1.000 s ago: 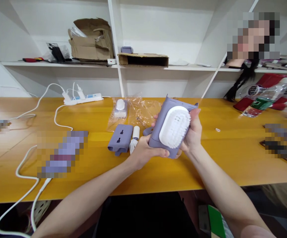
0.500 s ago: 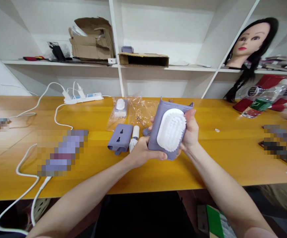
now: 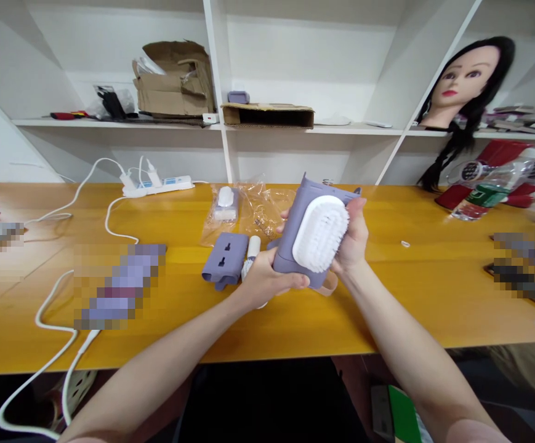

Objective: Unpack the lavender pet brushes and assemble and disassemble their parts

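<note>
White shelves (image 3: pixel 313 55) rise behind a long yellow wooden table (image 3: pixel 415 307), with a dark-haired mannequin head (image 3: pixel 468 77) on the shelf at right and a torn cardboard box (image 3: pixel 172 86) on the shelf at left. A clear plastic bag (image 3: pixel 267 206) lies crumpled toward the back of the table, a bottle (image 3: pixel 482 197) with a green label stands at right, and a white power strip (image 3: pixel 175 183) with plugs in it lies at left. Above the table's middle, a person tilts a purple case (image 3: pixel 295 220) between two bare hands: the left hand (image 3: pixel 265 280) clasps its lower left corner, thumb across the front, while the right hand (image 3: pixel 354 237) grips its right side, thumb raised. A second purple case (image 3: pixel 233 258), with two dark slots, lies near the left hand. A white brush (image 3: pixel 320 235) sits on the held case's front, bristles showing. A small white-handled brush (image 3: pixel 254 246) lies beside the second case, partly hidden by the left hand; a tiny white ring (image 3: pixel 404 244) lies to the right.
</note>
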Demonstrator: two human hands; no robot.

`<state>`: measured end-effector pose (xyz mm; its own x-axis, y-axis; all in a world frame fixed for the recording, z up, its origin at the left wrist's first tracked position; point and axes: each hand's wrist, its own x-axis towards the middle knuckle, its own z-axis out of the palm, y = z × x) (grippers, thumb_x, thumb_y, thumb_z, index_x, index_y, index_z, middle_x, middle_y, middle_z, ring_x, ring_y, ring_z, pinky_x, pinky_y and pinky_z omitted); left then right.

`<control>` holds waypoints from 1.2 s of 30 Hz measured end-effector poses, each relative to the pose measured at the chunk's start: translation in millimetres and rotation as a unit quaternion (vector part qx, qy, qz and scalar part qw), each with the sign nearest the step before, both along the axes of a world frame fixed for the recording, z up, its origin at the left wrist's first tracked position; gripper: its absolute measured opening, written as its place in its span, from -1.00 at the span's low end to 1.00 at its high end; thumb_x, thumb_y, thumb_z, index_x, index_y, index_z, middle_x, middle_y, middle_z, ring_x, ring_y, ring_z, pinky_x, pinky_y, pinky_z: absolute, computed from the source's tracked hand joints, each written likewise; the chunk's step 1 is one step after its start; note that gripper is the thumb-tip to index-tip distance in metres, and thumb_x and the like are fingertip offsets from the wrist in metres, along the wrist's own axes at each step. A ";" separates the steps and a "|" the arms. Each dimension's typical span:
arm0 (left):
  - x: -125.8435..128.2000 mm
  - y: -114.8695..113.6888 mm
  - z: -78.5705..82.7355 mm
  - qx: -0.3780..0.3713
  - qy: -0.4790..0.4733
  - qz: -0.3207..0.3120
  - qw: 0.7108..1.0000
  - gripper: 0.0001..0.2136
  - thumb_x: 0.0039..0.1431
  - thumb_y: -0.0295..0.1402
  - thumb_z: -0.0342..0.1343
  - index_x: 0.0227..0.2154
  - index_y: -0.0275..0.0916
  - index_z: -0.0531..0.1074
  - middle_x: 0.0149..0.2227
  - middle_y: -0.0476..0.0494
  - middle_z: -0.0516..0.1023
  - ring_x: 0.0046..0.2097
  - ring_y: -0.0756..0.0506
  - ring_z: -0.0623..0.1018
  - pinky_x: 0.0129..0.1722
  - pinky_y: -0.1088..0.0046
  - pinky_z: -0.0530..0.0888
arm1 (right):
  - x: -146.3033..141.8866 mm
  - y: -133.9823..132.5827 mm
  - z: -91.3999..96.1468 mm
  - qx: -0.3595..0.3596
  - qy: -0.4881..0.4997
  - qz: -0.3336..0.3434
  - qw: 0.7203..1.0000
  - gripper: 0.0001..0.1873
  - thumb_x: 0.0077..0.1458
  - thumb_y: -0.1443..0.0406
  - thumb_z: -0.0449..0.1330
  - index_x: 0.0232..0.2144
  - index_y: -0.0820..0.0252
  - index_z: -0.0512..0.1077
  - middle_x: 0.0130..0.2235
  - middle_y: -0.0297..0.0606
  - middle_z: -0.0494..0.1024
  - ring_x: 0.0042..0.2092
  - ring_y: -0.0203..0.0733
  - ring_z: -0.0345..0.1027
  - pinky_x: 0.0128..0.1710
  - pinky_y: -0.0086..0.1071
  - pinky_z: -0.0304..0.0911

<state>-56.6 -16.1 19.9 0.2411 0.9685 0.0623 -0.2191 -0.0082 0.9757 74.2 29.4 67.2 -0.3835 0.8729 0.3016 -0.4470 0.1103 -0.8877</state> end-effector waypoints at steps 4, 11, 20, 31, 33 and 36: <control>4.6 3.0 -6.7 -0.030 -0.012 0.011 0.999 -0.66 -0.28 -0.32 0.37 -0.40 -0.30 0.43 -0.62 0.12 0.30 -0.60 0.12 0.22 -0.58 0.53 0.14 | 2.5 8.1 -4.1 -0.016 -0.007 0.012 1.000 -0.13 -0.07 -0.33 -0.04 0.00 0.17 0.43 -0.19 -0.03 0.60 -0.08 0.17 0.48 -0.12 0.07 0.40; 5.2 0.7 -10.9 -0.028 -0.046 0.015 0.998 -0.69 -0.29 -0.37 0.38 -0.43 -0.30 0.42 -0.58 0.10 0.34 -0.55 0.10 0.28 -0.53 0.52 0.22 | -0.9 0.9 -6.0 -0.014 0.001 -0.037 0.999 -0.13 -0.05 -0.33 -0.08 0.01 0.15 0.43 -0.21 -0.04 0.60 -0.09 0.18 0.48 -0.16 0.07 0.40; -3.0 -2.9 3.7 0.010 0.021 -0.010 1.000 -0.72 -0.36 -0.42 0.38 -0.50 -0.29 0.45 -0.59 0.05 0.41 -0.50 0.03 0.36 -0.48 0.47 0.30 | -0.1 -5.4 -2.8 0.011 -0.009 -0.051 0.999 -0.12 -0.11 -0.36 -0.05 -0.01 0.12 0.44 -0.23 -0.06 0.60 -0.09 0.18 0.47 -0.14 0.05 0.38; -3.1 12.7 -11.1 -0.007 -0.077 0.076 0.994 -0.58 -0.23 -0.33 0.37 -0.23 -0.31 0.45 -0.28 -0.14 0.59 -0.23 -0.09 0.55 -0.18 0.39 0.44 | 3.1 8.9 -9.4 -0.033 0.010 -0.055 0.998 -0.34 -0.03 -0.20 0.07 -0.05 0.09 0.42 -0.16 -0.16 0.58 -0.14 0.02 0.45 -0.24 -0.14 0.38; -3.6 13.4 -8.3 0.001 -0.094 0.097 0.991 -0.56 -0.16 -0.29 0.34 -0.17 -0.31 0.42 -0.20 -0.20 0.58 -0.18 -0.13 0.56 -0.14 0.34 0.44 | 6.8 7.7 -14.6 -0.044 -0.034 -0.040 0.998 -0.48 -0.04 -0.06 0.17 -0.10 0.07 0.42 -0.16 -0.22 0.56 -0.22 -0.04 0.44 -0.34 -0.22 0.35; -6.5 14.3 -4.5 0.018 -0.123 0.118 0.985 -0.53 -0.09 -0.24 0.30 -0.09 -0.27 0.37 -0.13 -0.19 0.57 -0.17 -0.14 0.57 -0.14 0.32 0.45 | 7.7 2.2 -20.0 0.000 -0.109 0.003 0.994 -0.64 -0.10 0.19 0.26 -0.18 0.10 0.42 -0.22 -0.29 0.54 -0.28 -0.14 0.40 -0.33 -0.29 0.30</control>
